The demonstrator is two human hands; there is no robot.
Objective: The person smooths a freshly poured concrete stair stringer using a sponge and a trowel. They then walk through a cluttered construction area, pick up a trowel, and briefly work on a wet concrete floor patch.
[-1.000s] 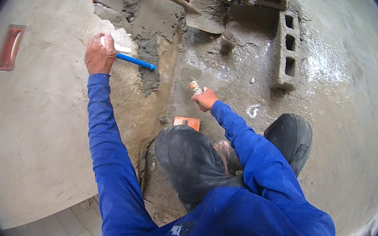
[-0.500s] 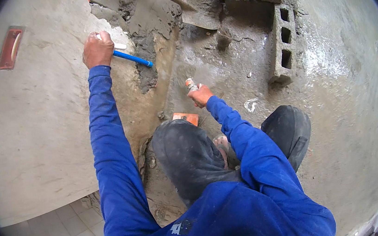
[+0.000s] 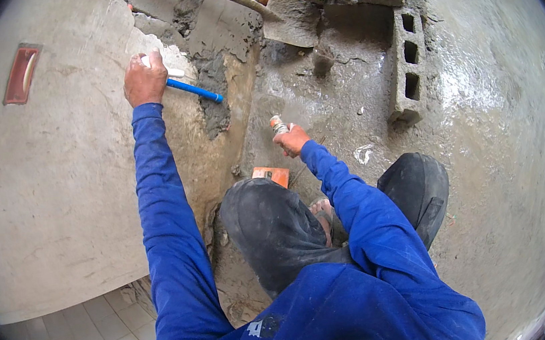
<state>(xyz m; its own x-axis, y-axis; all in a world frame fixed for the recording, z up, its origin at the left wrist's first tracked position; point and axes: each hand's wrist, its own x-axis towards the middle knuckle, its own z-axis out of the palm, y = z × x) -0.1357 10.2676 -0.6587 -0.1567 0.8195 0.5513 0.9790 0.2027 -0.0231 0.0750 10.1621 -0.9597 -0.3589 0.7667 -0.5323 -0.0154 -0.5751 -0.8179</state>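
My left hand is closed at the pale wall, its fingers round a white piece that partly shows. A blue pipe sticks out below it toward the right; whether the hand also grips it is hidden. My right hand, lower and nearer my knees, is wrapped round a whitish, round-ended handle with an orange patch. Whatever continues beyond that fist cannot be made out. Just above my left knee lies an orange flat piece, partly hidden by the knee.
A red plastering float shows at the left on the pale surface. Hollow concrete blocks and a shovel with a wooden handle stand at the back. Wet grey cement covers the floor at right. Tiles lie lower left.
The whole view has shifted slightly, so most things sit a little lower and further right. Both hands keep their grips, and a bit more of the orange piece shows above the knee.
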